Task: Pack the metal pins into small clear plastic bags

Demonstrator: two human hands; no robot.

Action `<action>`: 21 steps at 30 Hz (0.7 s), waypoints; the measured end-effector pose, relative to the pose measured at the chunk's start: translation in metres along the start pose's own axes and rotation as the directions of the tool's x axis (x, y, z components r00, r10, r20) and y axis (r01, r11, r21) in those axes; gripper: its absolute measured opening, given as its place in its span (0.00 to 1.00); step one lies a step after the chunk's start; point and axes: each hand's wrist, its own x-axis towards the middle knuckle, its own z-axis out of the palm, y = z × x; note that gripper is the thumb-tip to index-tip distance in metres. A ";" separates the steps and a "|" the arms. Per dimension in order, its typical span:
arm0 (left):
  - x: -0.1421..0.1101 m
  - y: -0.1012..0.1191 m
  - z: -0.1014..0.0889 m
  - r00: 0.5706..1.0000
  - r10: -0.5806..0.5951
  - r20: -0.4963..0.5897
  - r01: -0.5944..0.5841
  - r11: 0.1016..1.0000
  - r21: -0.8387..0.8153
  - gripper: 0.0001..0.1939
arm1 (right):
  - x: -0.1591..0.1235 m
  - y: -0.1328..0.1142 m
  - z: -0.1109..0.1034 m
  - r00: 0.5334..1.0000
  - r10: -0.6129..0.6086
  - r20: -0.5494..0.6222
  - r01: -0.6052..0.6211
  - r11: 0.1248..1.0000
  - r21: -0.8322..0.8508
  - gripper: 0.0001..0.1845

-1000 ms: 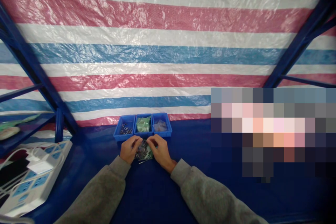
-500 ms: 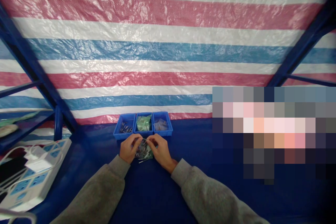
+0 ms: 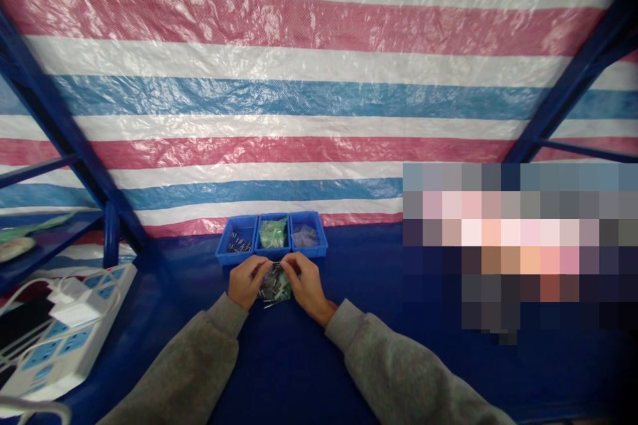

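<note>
My left hand (image 3: pixel 245 283) and my right hand (image 3: pixel 305 285) face each other above the table, thumb and forefinger pinched on both. Between their fingertips runs a short, thin, silvery rod-like piece (image 3: pixel 277 263), with an end in each hand; its exact kind is too small to make out. Just below lies a pile of small metal and green parts (image 3: pixel 277 285), partly covered by my fingers. One slim pale piece (image 3: pixel 275 304) sticks out at the pile's near edge.
Behind my hands stand three joined blue bins: the left bin (image 3: pixel 222 254) holds dark slim metal parts, the middle green packets (image 3: pixel 273 234), the right clear bags (image 3: pixel 305 236). A white power strip (image 3: pixel 94 339) with plugs and cables lies at left. A striped sheet (image 3: pixel 319 99) hangs behind; the right side is pixelated.
My hands have barely moved. The right fingertips have shifted slightly to the right, and more of the thin piece shows between the hands.
</note>
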 end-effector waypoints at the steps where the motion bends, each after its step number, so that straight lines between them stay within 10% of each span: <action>1: 0.000 0.001 -0.001 1.000 0.000 0.006 0.000 1.000 0.013 0.12 | 0.000 0.000 0.000 1.000 -0.001 -0.003 0.001 1.000 -0.001 0.10; 21: 0.001 0.005 -0.007 0.990 -0.027 -0.141 0.018 0.997 -0.069 0.08 | 0.002 -0.002 -0.001 0.999 -0.053 -0.001 0.053 0.998 -0.019 0.12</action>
